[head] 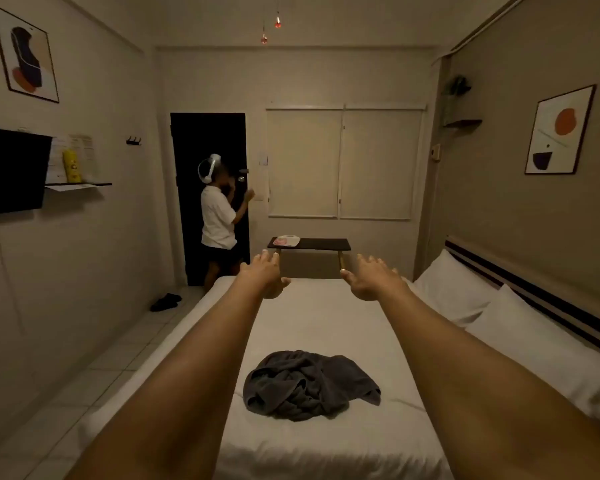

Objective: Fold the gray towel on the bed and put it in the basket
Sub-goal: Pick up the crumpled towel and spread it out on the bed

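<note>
Left hand point(264, 276) and right hand point(370, 279) outstretched, open and empty (fingers spread), above crumpled gray towel point(309, 386) on bed point(326, 317).

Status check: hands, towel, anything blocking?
Left hand and right hand open, empty, stretched out over the bed. Gray towel crumpled, unfolded, untouched on the bed between the forearms. No basket in view. Nothing in the way.

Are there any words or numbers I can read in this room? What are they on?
None can be read.
Papers on the wall above the shelf: print too small and blurred.
Yellow bottle on that shelf: label too blurred.
Left picture and right picture: only shapes, no words.
Gray towel and bed: no label showing.
</note>
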